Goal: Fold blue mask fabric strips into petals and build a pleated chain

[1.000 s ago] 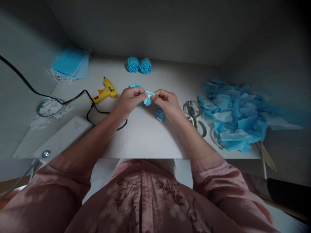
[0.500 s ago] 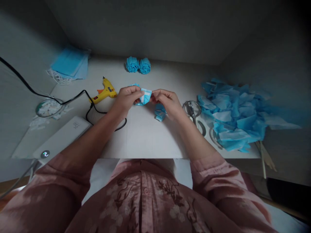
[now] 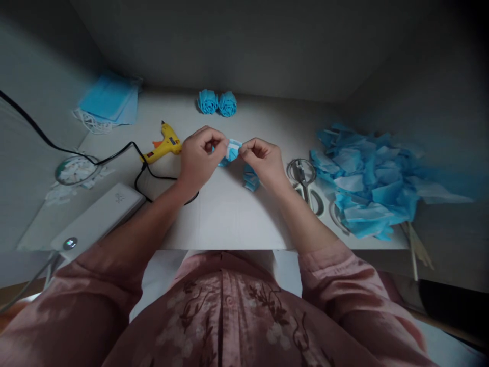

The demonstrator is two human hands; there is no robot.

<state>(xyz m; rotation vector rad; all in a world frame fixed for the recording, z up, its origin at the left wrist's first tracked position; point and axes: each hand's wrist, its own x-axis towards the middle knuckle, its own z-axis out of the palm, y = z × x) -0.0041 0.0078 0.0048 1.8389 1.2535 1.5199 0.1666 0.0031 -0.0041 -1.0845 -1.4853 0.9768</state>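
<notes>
Since the earlier frame, the left hand [image 3: 202, 157] has rolled upward, its knuckles higher. In the head view, its thumb and forefinger pinch one end of the small blue piece [image 3: 233, 151] above the desk [image 3: 233, 219]; the right hand [image 3: 266, 160] pinches the other end. Two blue flowers [image 3: 217, 103] sit beyond.

Nothing readable: labels [image 3: 173, 140] on glue gun [image 3: 161, 150], lit display [image 3: 70, 243], logo [image 3: 119, 197] on white device [image 3: 97, 218] unclear.
</notes>
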